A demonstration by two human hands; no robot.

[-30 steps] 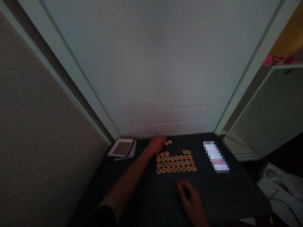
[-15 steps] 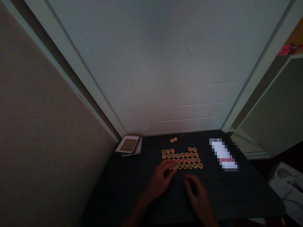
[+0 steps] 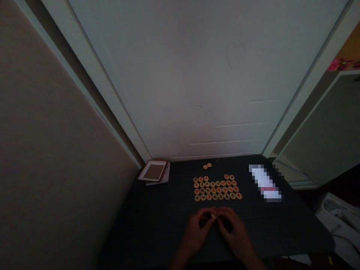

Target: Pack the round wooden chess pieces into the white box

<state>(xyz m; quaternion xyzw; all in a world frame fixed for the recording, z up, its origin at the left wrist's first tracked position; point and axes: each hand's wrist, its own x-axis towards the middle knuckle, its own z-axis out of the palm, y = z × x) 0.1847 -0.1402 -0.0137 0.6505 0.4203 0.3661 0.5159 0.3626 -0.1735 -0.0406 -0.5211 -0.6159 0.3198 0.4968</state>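
One pale disc (image 3: 213, 216): between left hand (image 3: 197, 229), fingers pinching it, and right hand (image 3: 233, 229), grip unclear.
Disc rows (image 3: 213, 190): on counter (image 3: 157, 210), just beyond.
Flanks: white-framed item (image 3: 154, 171) left, pixelated item (image 3: 264, 182) right.

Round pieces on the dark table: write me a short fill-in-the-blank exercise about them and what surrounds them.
1. The marked pieces form ____ rows.
2. Beyond those rows lie ____ separate pieces.
3. Between the left hand and right hand shows just ____ small disc.
4. In the picture, the white-bordered item lies to the rows' ____.

Missing words: four; two; one; left.
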